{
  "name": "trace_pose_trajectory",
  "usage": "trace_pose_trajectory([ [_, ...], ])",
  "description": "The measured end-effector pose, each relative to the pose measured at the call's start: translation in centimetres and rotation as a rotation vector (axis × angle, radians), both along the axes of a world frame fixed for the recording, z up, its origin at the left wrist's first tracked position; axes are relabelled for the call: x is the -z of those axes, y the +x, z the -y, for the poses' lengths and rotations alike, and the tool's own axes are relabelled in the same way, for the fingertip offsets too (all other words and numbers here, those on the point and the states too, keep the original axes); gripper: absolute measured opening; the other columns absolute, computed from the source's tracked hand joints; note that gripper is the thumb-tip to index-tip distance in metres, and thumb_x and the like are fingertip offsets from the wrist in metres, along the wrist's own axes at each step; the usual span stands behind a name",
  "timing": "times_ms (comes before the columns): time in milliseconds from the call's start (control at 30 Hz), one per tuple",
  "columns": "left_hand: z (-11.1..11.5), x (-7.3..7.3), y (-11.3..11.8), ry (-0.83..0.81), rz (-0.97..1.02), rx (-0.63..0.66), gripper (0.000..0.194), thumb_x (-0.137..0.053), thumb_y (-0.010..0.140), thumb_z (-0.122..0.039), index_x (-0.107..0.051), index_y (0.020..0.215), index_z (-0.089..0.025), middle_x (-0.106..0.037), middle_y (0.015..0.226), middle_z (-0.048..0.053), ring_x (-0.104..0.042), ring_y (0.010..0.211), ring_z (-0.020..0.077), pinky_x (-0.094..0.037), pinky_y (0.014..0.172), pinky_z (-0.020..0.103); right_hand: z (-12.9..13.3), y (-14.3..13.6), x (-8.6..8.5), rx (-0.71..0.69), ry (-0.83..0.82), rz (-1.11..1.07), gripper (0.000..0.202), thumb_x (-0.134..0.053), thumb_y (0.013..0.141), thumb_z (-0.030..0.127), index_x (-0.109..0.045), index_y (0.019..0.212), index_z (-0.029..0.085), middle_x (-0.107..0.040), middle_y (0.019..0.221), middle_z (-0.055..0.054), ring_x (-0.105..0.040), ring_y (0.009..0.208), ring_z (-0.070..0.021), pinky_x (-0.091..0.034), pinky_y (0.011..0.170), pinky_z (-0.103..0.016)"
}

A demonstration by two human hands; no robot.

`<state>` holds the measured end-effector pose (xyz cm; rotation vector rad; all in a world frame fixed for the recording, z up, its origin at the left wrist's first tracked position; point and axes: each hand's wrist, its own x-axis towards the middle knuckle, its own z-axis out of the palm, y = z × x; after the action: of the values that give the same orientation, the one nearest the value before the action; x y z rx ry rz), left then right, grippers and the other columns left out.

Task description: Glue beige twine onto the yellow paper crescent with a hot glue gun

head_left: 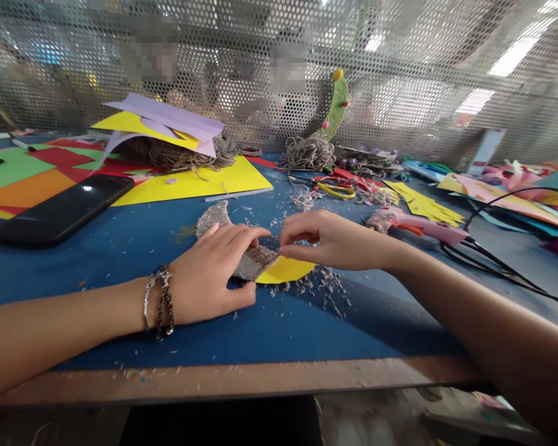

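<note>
Yellow cutout [289, 270], frame centre: left hand [207, 272] lies open across its grey-coated part; right hand [323, 238] at edge (cannot tell if grip's closed). Uneven pressing could skew it.

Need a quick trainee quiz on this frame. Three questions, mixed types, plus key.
1. True or false: the black phone lies to the left of the left hand.
2. Pick one. What colour is the curved part next to the grey textured piece? A) red B) yellow C) green
3. Fill in: the hand nearer the pink corded tool is the ____ one.

Key: 1. true; 2. B; 3. right
</note>
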<state>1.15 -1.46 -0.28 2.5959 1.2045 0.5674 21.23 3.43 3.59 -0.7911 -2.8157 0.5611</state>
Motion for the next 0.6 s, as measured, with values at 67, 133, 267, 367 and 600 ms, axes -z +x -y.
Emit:
trace_pose_trajectory([
  [67, 0.01, 0.05, 0.01, 0.004, -0.001, -0.002, 0.051, -0.045, 0.071, -0.024, -0.033, 0.12, -0.02, -0.049, 0.108, 0.006, -0.043, 0.102, 0.0233, -0.032, 0.093, 0.045, 0.02, -0.04, 0.12, 0.002, -0.004, 0.004, 0.021, -0.044, 0.082, 0.028, -0.056, 0.072, 0.014, -0.054, 0.07, -0.001, -0.044, 0.064, -0.0074, -0.032, 0.06, -0.02],
  [133, 0.02, 0.09, 0.0, 0.014, -0.007, 0.004, 0.05, -0.044, 0.072, -0.025, -0.033, 0.12, -0.019, -0.049, 0.11, 0.007, -0.043, 0.103, 0.0237, -0.031, 0.094, 0.045, 0.06, -0.05, 0.19, 0.004, 0.0, 0.007, 0.021, -0.044, 0.082, 0.027, -0.056, 0.071, 0.014, -0.053, 0.069, 0.0, -0.044, 0.063, -0.0071, -0.031, 0.059, -0.02],
  [267, -0.02, 0.18, -0.02, 0.034, -0.03, 0.009, 0.048, -0.041, 0.074, -0.025, -0.033, 0.12, -0.019, -0.046, 0.115, 0.008, -0.04, 0.106, 0.0249, -0.03, 0.095, 0.047, 0.14, -0.01, 0.33, 0.0, 0.002, 0.018, 0.016, -0.045, 0.08, 0.02, -0.055, 0.069, 0.014, -0.052, 0.066, 0.001, -0.043, 0.06, -0.0061, -0.03, 0.057, -0.019],
  [367, -0.09, 0.3, -0.04, 0.027, -0.04, 0.03, 0.047, -0.038, 0.075, -0.026, -0.032, 0.121, -0.018, -0.045, 0.116, 0.008, -0.038, 0.107, 0.0249, -0.028, 0.096, 0.048, 0.13, 0.07, 0.58, -0.017, 0.006, 0.027, 0.014, -0.045, 0.078, 0.018, -0.053, 0.066, 0.014, -0.051, 0.064, 0.002, -0.042, 0.058, -0.0055, -0.03, 0.056, -0.018],
  [600, 0.0, 0.68, -0.16, 0.12, -0.143, 0.067, 0.046, -0.035, 0.081, -0.03, -0.035, 0.124, -0.014, -0.042, 0.115, 0.01, -0.034, 0.109, 0.0239, -0.02, 0.101, 0.047, 0.1, 0.01, 1.01, 0.026, 0.047, 0.1, 0.014, -0.044, 0.075, 0.017, -0.049, 0.062, 0.015, -0.046, 0.06, 0.003, -0.036, 0.056, -0.0057, -0.027, 0.054, -0.019],
])
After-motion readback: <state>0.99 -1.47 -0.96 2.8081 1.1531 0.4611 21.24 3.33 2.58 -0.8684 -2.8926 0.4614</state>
